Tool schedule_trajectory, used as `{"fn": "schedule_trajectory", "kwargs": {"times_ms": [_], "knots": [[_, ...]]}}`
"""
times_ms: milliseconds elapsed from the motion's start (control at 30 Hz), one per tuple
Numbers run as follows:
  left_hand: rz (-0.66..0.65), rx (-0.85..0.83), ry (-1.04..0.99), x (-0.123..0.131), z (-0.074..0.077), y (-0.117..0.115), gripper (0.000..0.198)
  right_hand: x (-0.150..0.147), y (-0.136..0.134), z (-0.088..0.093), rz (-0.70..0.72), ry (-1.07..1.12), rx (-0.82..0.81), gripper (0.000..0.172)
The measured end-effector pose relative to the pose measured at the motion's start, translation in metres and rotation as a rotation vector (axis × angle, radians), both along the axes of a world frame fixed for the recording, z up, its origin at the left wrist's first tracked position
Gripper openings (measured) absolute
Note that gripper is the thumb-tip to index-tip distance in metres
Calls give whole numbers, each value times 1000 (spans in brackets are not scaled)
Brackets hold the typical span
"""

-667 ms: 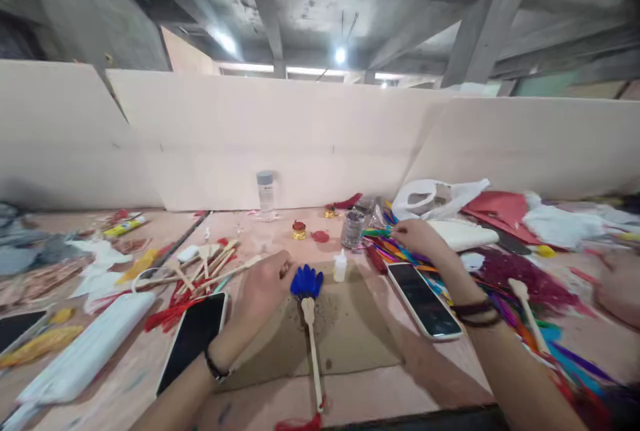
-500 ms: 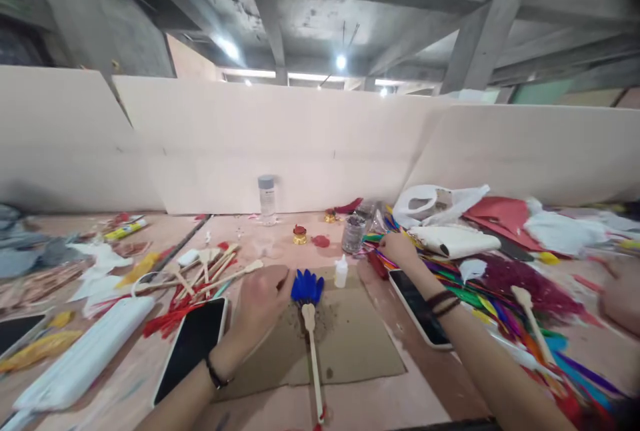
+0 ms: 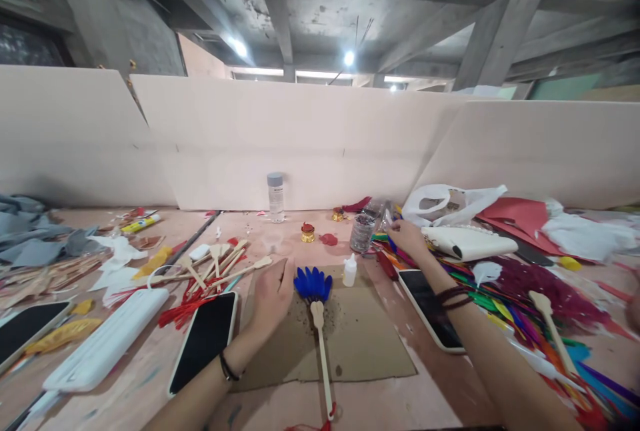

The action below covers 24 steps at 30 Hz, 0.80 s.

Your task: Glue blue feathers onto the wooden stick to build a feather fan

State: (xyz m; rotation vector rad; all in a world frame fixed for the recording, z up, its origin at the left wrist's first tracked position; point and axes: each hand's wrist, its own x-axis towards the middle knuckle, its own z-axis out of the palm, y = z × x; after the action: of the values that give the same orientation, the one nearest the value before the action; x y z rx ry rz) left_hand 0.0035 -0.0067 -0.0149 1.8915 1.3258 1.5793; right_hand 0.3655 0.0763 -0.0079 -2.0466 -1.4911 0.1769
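Observation:
My left hand (image 3: 273,291) lies flat, fingers together, on a brown cardboard sheet (image 3: 370,344). Its fingertips rest beside the blue feathers (image 3: 313,283) fixed to the top of a wooden stick (image 3: 325,357) lying on the sheet. A red tassel hangs at the stick's lower end. My right hand (image 3: 407,236) reaches to the back right into a pile of coloured feathers (image 3: 493,301), close to a small glitter jar (image 3: 361,233). Its fingers are turned away and hidden. A small white glue bottle (image 3: 349,271) stands between the two hands.
A dark phone (image 3: 205,332) and a white power bank (image 3: 107,339) lie left of my arm, another phone (image 3: 433,307) under my right forearm. Loose wooden sticks (image 3: 220,261) and red feathers lie left. A grey-capped bottle (image 3: 275,196) stands by the white partition. Another person's hand shows at the right edge.
My right hand has drawn back left along the coloured feathers toward the glitter jar. My left hand has stayed beside the blue feathers. The view has shifted slightly.

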Motion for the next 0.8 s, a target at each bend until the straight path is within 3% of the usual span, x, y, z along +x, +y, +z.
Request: {"fn": "schedule_trajectory", "kwargs": {"times_ms": [200, 367, 433, 567, 667, 800], "knots": [[-97, -38, 24, 0, -3, 1, 15, 26, -27, 44, 57, 354, 208, 28], [-172, -80, 13, 1, -1, -3, 45, 11, -59, 74, 199, 525, 349, 16], [-227, -98, 4, 3, 1, -4, 42, -8, -71, 82, 290, 549, 349, 21], [-366, -155, -23, 7, 2, -9, 27, -58, -88, 81, 478, 553, 278, 28], [-455, -232, -50, 10, 0, -14, 32, -95, -95, 69, 591, 521, 211, 21], [-529, -334, -101, 14, -6, -19, 22, -128, -101, 51, 663, 452, 180, 12]]}}
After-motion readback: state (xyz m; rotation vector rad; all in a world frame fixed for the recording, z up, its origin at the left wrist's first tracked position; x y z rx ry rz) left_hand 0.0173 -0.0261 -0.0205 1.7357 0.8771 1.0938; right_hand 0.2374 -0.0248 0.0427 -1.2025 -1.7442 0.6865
